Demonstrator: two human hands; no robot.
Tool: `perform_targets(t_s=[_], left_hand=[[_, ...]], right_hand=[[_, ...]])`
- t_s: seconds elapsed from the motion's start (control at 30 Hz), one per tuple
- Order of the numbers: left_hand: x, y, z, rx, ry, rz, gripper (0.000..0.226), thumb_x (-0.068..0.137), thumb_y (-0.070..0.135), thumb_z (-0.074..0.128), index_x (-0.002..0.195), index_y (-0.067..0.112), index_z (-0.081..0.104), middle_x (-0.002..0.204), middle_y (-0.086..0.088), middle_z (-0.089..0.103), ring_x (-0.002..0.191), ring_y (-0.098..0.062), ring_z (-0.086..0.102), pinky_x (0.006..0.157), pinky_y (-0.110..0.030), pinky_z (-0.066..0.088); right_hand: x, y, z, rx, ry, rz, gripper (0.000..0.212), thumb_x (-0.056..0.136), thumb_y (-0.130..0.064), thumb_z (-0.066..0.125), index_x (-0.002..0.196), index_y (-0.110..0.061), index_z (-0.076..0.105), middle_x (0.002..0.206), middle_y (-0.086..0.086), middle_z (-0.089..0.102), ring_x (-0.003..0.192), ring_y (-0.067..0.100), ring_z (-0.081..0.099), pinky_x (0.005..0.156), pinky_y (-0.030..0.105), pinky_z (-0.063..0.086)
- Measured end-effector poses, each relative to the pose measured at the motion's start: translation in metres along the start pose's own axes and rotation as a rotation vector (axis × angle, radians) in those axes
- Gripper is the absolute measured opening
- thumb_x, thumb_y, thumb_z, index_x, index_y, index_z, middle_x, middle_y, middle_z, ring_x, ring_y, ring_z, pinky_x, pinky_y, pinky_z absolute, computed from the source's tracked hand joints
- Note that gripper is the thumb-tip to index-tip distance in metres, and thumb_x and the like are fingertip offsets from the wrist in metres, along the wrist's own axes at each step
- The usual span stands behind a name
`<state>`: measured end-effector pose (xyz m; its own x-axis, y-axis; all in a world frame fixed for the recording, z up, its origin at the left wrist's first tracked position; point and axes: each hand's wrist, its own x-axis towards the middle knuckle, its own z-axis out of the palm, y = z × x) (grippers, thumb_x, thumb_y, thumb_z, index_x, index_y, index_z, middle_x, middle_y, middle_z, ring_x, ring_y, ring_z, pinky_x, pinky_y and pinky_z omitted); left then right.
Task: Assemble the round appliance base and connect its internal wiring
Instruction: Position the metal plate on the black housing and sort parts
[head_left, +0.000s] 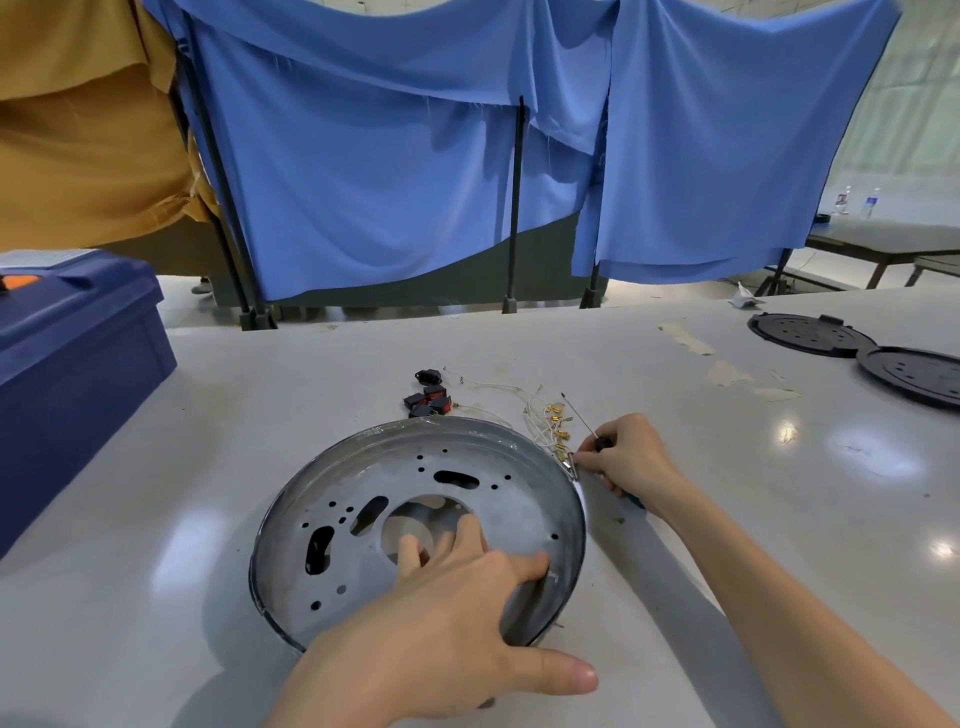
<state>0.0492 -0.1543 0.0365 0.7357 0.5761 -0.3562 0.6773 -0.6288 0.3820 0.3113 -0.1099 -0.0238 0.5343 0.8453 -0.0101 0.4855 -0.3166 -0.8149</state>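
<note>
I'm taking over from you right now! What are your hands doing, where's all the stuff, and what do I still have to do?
Left hand lies flat in the round metal base, steadying it on the table.
Right hand grips the screwdriver at the base's right rim, fingertips on a small metal piece there.
Loose wires with brass ends and the black-and-red switches lie just behind the base, unattached.
Done: base laid out, nothing fitted inside yet.
Left: mount the switches, connect the wires.
</note>
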Motion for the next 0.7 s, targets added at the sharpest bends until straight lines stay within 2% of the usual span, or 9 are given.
perform_targets(t_s=[0.1,0.2,0.3,0.43,0.57,0.7], left_hand=[[-0.0011,0.0011,-0.0008,0.008,-0.013,-0.007,0.086,0.074,0.077,0.057,0.147,0.051,0.02,0.116,0.006,0.02,0.086,-0.01,0.004,0.089,-0.038,0.013],[-0.0011,0.0016,-0.0012,0.003,-0.02,-0.013,0.086,0.074,0.077,0.057,0.147,0.051,0.019,0.115,0.006,0.018,0.085,-0.01,0.004,0.096,-0.041,0.016],[0.0,0.0025,-0.0012,0.041,-0.012,-0.011,0.086,0.074,0.078,0.055,0.147,0.051,0.019,0.112,0.005,0.018,0.075,-0.016,0.004,0.09,-0.038,0.016],[0.0004,0.0022,-0.0008,0.043,-0.004,-0.018,0.085,0.074,0.078,0.055,0.147,0.051,0.021,0.108,0.004,0.018,0.068,-0.021,0.003,0.09,-0.038,0.017],[-0.0001,0.0018,-0.0004,0.031,-0.005,-0.015,0.083,0.075,0.078,0.054,0.146,0.051,0.022,0.109,0.003,0.019,0.071,-0.018,0.004,0.089,-0.038,0.016],[-0.0014,0.0023,0.0002,0.038,0.007,-0.013,0.08,0.075,0.078,0.053,0.145,0.051,0.024,0.11,0.003,0.022,0.08,-0.017,0.012,0.088,-0.037,0.018]], right_hand=[[0.001,0.0006,0.0011,-0.032,0.007,-0.01,0.009,0.081,-0.001,0.071,0.073,0.001,0.068,0.047,0.006,0.053,0.038,0.018,0.045,0.039,0.023,0.038],[0.0007,-0.0007,0.0018,-0.06,0.021,-0.045,0.007,0.079,-0.003,0.072,0.074,-0.003,0.067,0.052,0.007,0.056,0.038,0.019,0.048,0.039,0.024,0.04],[0.0006,-0.0019,0.0011,-0.112,0.005,-0.085,0.007,0.079,-0.005,0.072,0.073,-0.005,0.068,0.055,0.008,0.057,0.042,0.024,0.052,0.043,0.027,0.043],[0.0014,-0.0011,0.0004,-0.174,-0.025,-0.104,0.006,0.081,-0.005,0.069,0.075,-0.002,0.068,0.055,0.008,0.057,0.043,0.024,0.053,0.046,0.028,0.044],[-0.0001,0.0013,-0.0002,-0.133,-0.064,-0.087,0.006,0.082,-0.002,0.066,0.078,0.002,0.065,0.054,0.008,0.056,0.039,0.019,0.048,0.04,0.023,0.04],[-0.0066,0.0015,-0.0066,-0.003,-0.026,-0.075,0.011,0.083,0.001,0.066,0.073,0.001,0.064,0.05,0.005,0.054,0.032,0.011,0.043,0.036,0.02,0.036]])
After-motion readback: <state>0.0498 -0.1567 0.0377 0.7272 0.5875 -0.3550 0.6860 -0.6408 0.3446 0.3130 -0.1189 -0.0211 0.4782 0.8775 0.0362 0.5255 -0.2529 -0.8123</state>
